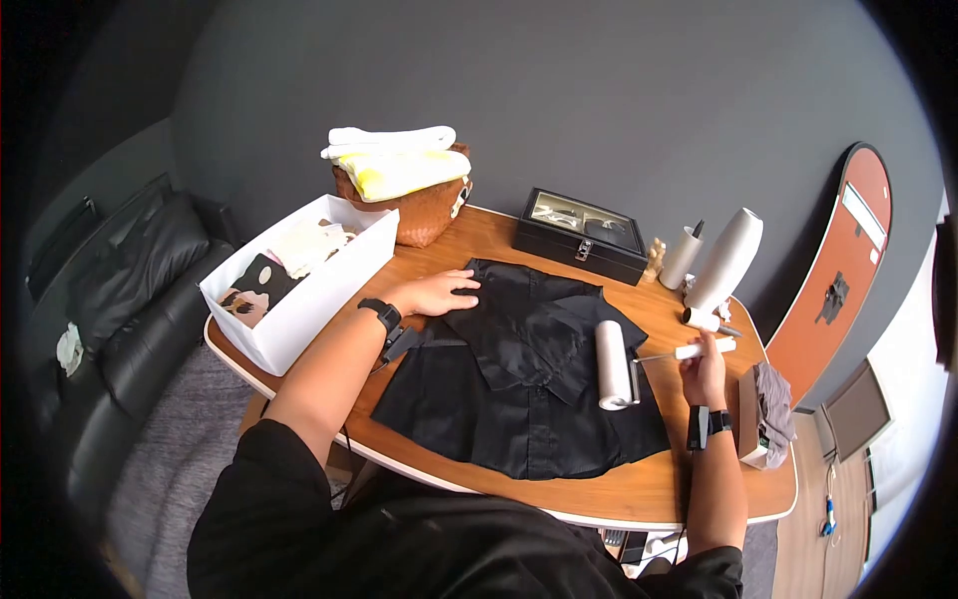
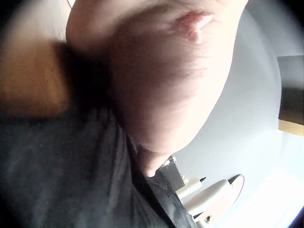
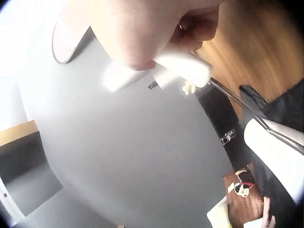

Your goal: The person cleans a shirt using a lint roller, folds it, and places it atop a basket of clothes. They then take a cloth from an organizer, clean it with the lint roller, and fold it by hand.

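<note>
A black shirt (image 1: 529, 349) lies spread on the wooden table, its sleeves folded across the middle. My left hand (image 1: 439, 294) rests on the shirt's upper left edge with its fingers stretched out; in the left wrist view, the hand (image 2: 156, 85) presses down beside dark cloth (image 2: 61, 166). The white handle of a lint roller (image 1: 611, 364) is gripped in my right hand (image 1: 705, 374). The white roll stands over the right side of the shirt. In the right wrist view, fingers (image 3: 199, 28) curl round the handle (image 3: 185, 66), and a metal rod runs to the roll.
At the left stands a white box (image 1: 324, 295) of folded clothes. Behind it, a brown woven basket (image 1: 419, 215) bears towels (image 1: 399, 170). A black glass-topped case (image 1: 579, 235), white cylinder (image 1: 682, 260) and tall white vase (image 1: 726, 260) line the back. A box with grey cloth (image 1: 773, 399) is at right.
</note>
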Tool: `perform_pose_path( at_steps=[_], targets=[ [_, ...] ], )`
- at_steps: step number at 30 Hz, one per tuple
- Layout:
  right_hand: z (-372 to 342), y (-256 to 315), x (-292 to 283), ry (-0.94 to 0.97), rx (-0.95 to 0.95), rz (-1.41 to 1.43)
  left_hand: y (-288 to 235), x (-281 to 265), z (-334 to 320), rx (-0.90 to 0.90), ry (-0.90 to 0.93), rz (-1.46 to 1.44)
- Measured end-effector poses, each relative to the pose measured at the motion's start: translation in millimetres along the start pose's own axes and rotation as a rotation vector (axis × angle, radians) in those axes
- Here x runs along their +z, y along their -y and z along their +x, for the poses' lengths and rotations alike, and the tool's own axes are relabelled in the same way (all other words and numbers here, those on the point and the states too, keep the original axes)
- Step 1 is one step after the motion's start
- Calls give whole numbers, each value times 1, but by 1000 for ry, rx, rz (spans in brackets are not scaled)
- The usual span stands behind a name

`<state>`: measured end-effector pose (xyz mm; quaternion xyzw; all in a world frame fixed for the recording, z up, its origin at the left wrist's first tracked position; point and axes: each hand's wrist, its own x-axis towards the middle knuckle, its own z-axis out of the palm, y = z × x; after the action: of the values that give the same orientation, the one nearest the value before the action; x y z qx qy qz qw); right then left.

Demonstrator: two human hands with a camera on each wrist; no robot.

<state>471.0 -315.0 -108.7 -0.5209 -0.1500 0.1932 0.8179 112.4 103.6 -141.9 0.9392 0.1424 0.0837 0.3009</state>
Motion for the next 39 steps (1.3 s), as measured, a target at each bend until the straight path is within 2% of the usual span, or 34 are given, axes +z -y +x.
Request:
perform_pose_path(
  at_steps=[2,5,7,10,12,14,17,20,23,26,27,30,32,34,36,39],
  targets=[
    [-26,0,26,147,27,-62,2,1,-1,31,-204,-82],
    [-51,-11,49,401,133,-157,9,-1,-3,15,-368,-70],
    [-68,-14,68,536,202,-214,14,-1,-6,9,-398,-73],
    [-80,-19,82,597,268,-199,13,-3,-10,-17,-419,-78],
    [-71,-19,78,585,286,-257,13,-3,-10,-21,-399,-76],
    [-50,-21,61,462,233,-323,16,-1,-7,-9,-412,-10],
    [-23,-12,29,293,141,-230,16,1,-6,-49,-429,69],
    [5,2,-7,79,79,-165,8,0,-7,-112,-422,-10],
    [21,5,-37,-47,1,-48,15,3,-3,-84,-469,-3],
    [26,6,-43,-10,-17,-78,12,4,-6,-93,-482,-40],
    [13,9,-27,-27,-19,-98,12,3,-5,-94,-479,-31],
    [-13,1,14,96,20,-130,8,1,-8,-99,-470,-6],
    [-38,-9,41,364,92,-124,3,0,-10,-105,-464,11],
    [-64,-11,66,480,206,-278,1,0,-11,-113,-458,32],
    [-74,-21,76,691,240,-312,2,0,-11,-112,-458,38],
    [-88,-22,87,745,242,-312,7,2,-8,-105,-459,26]
  ],
)
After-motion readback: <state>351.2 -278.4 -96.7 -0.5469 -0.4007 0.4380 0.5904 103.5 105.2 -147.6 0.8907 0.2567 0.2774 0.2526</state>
